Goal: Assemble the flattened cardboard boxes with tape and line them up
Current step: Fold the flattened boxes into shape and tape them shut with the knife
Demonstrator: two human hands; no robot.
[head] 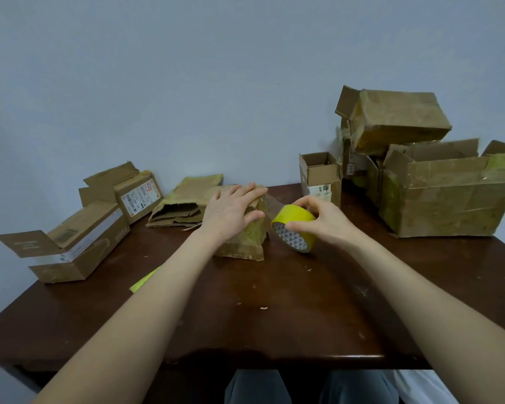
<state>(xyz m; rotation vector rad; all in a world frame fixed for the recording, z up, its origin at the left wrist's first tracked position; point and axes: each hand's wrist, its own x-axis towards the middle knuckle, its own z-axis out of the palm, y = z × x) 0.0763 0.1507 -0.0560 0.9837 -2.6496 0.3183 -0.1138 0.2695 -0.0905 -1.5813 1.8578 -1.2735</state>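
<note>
fingers (pixel 250 191) of the left hand (pixel 231 212) straight and spread, pressing flat on the top of a small worn box (pixel 244 244) at mid bench (pixel 274 301). fingers (pixel 303 203) and thumb of the right hand (pixel 325 221) curled round a yellow tape roll (pixel 292 214), tilted, just right of that box; lower rim near the bench top, touching or not cannot tell. flattened cardboard (pixel 181 205) just behind the left hand, back edge at the wall (pixel 245 83). long labelled box (pixel 79 246) at the left edge, flaps open, with a smaller labelled box (pixel 137 196) behind it. small open box (pixel 321 176) at the back right; large open box (pixel 449 199) at the right edge, a closed box (pixel 397 121) stacked high behind it. bare dark wood across the whole front half, down to the near edge, crossed only by both forearms and a yellow strip (pixel 145 279) beside the left one.
</note>
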